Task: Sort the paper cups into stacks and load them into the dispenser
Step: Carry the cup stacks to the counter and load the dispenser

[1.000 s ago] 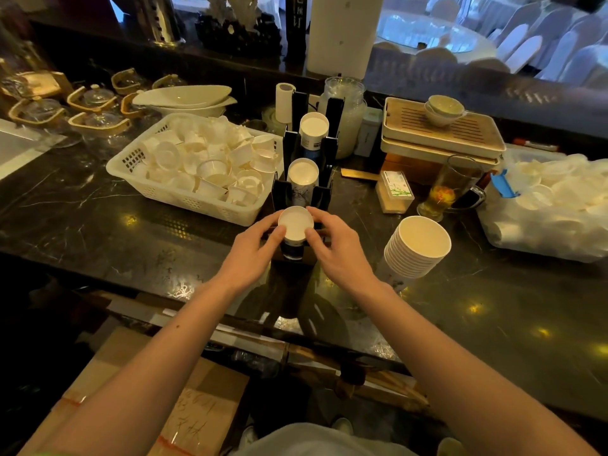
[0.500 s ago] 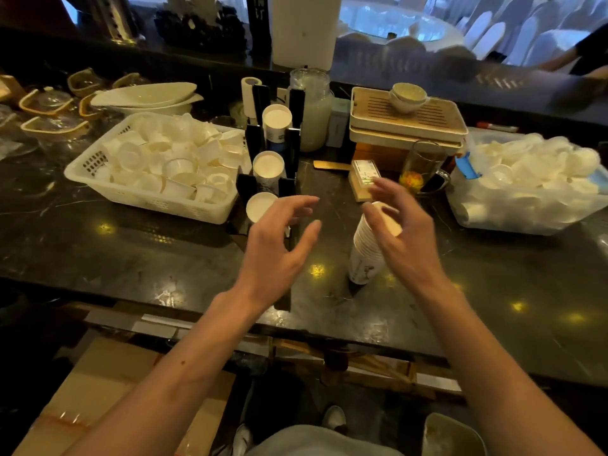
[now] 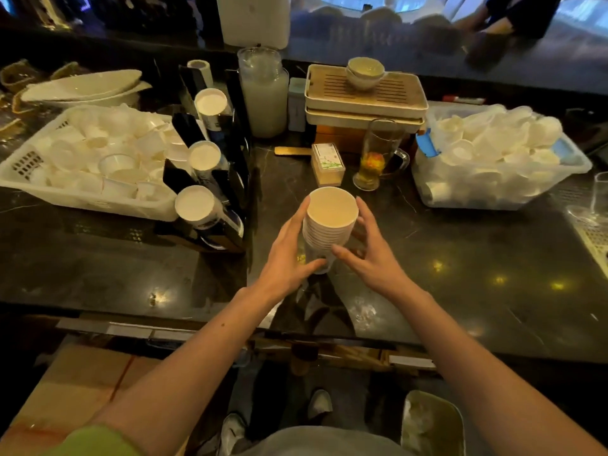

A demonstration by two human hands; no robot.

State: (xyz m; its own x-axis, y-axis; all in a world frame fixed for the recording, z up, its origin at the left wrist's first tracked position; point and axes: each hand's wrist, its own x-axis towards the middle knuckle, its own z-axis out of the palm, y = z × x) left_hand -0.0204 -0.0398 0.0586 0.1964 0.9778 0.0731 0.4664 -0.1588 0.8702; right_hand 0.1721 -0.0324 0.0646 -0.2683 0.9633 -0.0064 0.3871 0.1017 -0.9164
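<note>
A stack of white paper cups (image 3: 330, 222) stands upright on the dark marble counter in the middle. My left hand (image 3: 289, 255) wraps its left side and my right hand (image 3: 370, 255) its right side, fingers against the lower part of the stack. To the left stands the black cup dispenser (image 3: 227, 179) with three slanted slots, each holding a cup stack: near (image 3: 194, 203), middle (image 3: 204, 155), far (image 3: 210, 102).
A white basket of loose small cups (image 3: 29, 184) sits left of the dispenser. A clear tub of loose cups (image 3: 559, 179) is at the right. Behind the stack are a toothpick box (image 3: 327, 164), a glass mug of tea (image 3: 378, 156), stacked trays (image 3: 365, 97) and a jar (image 3: 263, 93).
My hands left the near dispenser slot, swung right and closed around the cup stack on the counter. The camera view shifted right with them.
</note>
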